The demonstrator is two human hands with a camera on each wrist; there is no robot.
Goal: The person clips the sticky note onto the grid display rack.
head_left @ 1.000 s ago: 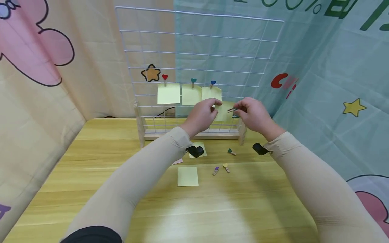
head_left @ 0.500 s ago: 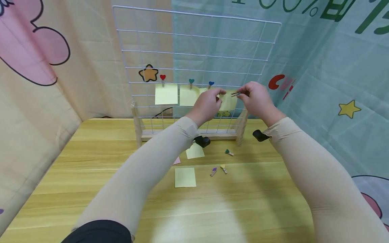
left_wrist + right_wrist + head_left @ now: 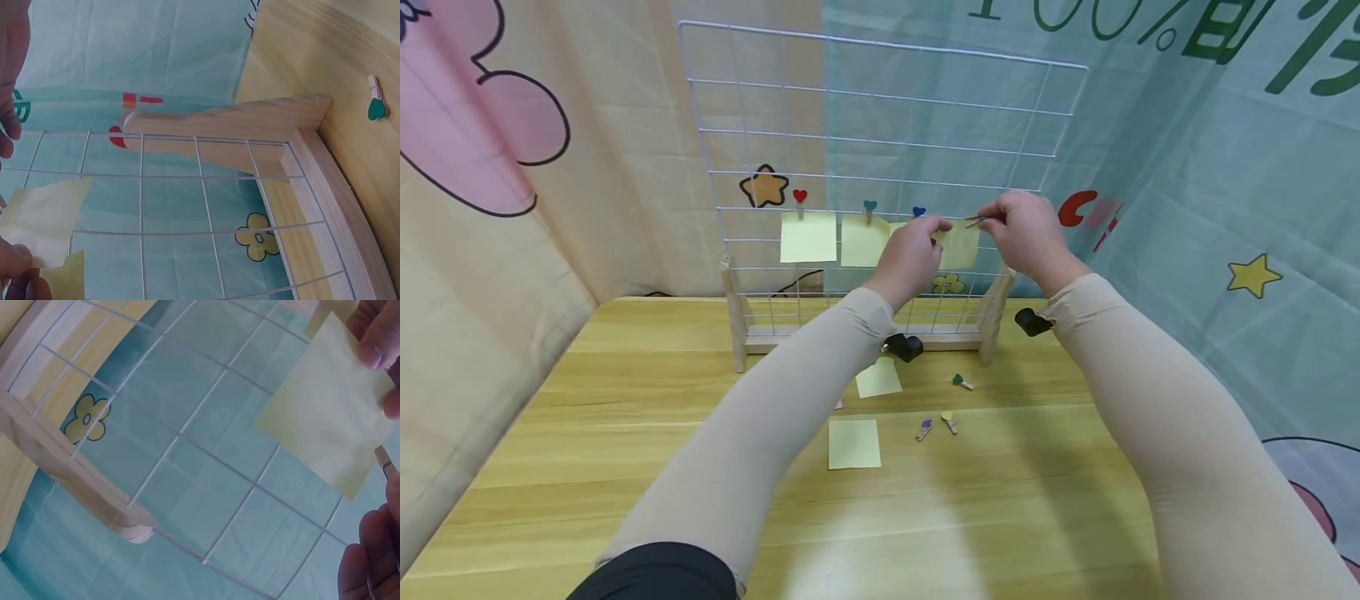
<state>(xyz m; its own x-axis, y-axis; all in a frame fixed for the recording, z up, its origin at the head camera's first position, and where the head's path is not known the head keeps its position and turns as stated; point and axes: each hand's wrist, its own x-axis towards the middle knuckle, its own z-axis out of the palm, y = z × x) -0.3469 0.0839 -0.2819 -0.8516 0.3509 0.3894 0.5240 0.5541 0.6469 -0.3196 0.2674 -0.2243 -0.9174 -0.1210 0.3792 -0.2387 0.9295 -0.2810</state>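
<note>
A white wire grid stands upright in a wooden base. Three yellow sticky notes hang in a row on it, the leftmost note under a clothespin with a red heart. My left hand pinches a fourth yellow note by its edge and holds it against the grid, right of the row. In my right hand, thumb and fingers pinch a small wooden clothespin, its tip close to the note's upper edge. The left hand overlaps the third note in the head view.
On the wooden table lie two yellow notes, the nearer note and one by the base. Close by are clothespins with a green heart, a purple heart and a yellow heart. Printed curtains hang behind.
Both hands have risen along the grid, bringing the fourth note up level with the row. The clothespin in my right hand has come up to the note's top edge.
</note>
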